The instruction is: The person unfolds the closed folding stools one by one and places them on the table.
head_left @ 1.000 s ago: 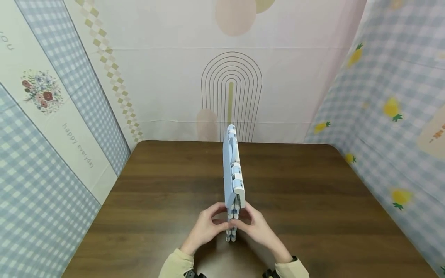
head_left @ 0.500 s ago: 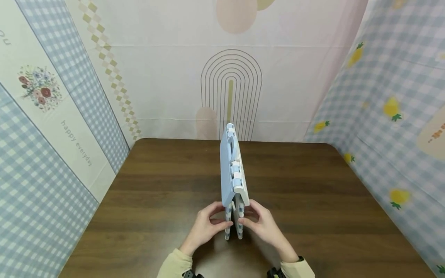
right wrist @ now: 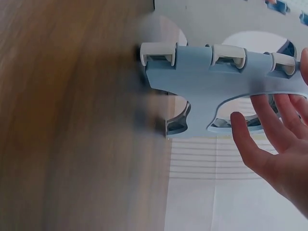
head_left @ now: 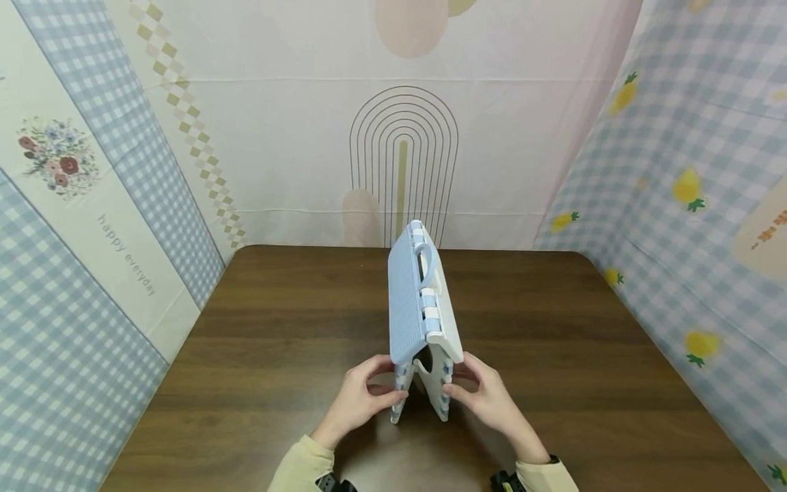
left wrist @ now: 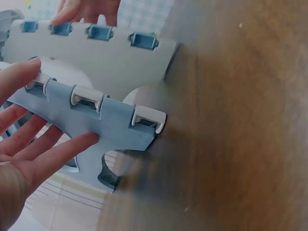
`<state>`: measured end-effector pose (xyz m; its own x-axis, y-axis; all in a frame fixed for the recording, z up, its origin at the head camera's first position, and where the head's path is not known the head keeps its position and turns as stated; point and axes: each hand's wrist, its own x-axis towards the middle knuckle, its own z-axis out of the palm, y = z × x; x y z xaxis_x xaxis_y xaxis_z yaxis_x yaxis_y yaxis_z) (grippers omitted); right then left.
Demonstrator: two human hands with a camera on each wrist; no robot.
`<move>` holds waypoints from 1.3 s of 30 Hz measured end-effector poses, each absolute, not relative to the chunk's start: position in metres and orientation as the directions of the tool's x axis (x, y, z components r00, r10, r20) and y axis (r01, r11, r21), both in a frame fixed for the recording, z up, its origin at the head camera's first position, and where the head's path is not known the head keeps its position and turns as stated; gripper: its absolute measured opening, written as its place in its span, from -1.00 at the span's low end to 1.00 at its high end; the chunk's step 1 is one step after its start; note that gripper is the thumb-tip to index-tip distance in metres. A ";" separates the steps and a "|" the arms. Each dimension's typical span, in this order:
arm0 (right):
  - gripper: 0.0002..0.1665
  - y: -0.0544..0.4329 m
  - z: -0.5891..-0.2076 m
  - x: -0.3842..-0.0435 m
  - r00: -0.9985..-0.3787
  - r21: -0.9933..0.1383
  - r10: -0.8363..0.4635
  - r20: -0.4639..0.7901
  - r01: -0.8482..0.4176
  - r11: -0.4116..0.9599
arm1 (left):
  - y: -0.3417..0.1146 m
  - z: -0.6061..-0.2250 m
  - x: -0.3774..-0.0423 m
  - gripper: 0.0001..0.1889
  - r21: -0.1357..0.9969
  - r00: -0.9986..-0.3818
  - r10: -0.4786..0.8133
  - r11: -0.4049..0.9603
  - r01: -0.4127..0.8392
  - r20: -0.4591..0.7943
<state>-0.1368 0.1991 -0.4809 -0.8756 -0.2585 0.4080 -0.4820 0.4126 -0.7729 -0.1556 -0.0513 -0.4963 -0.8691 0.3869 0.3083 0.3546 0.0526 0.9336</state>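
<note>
A light blue and white plastic folding step stool [head_left: 406, 301] stands half spread on its legs at the middle of the table. Its two top panels slope down like a roof from a hinged ridge, where a blue carry handle [head_left: 427, 266] sticks up. My left hand [head_left: 359, 396] grips the edge of the left leg panel [left wrist: 115, 115], thumb on the near hinge edge and fingers on the outer face. My right hand [head_left: 488, 396] holds the right leg panel [right wrist: 192, 72] likewise, fingers at its cut-out. Between the panels a gap shows, wider toward the bottom.
The dark wooden table [head_left: 295, 307] stretches to both sides of the stool. Behind it hangs a white cloth [head_left: 289, 157] with printed arches. Blue checked cloth [head_left: 664, 205] lines the right side, and more hangs on the left.
The leg panels have parted from lying together to a clear gap, and the top panels have spread into a roof shape. My right hand has moved right with its panel; the left slightly left.
</note>
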 end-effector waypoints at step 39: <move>-0.38 0.232 -0.479 -0.147 -0.895 -0.817 -0.325 0.306 -0.422 0.393 | -0.091 -0.485 -0.172 -0.55 0.829 -0.812 0.498 0.280 0.484 0.305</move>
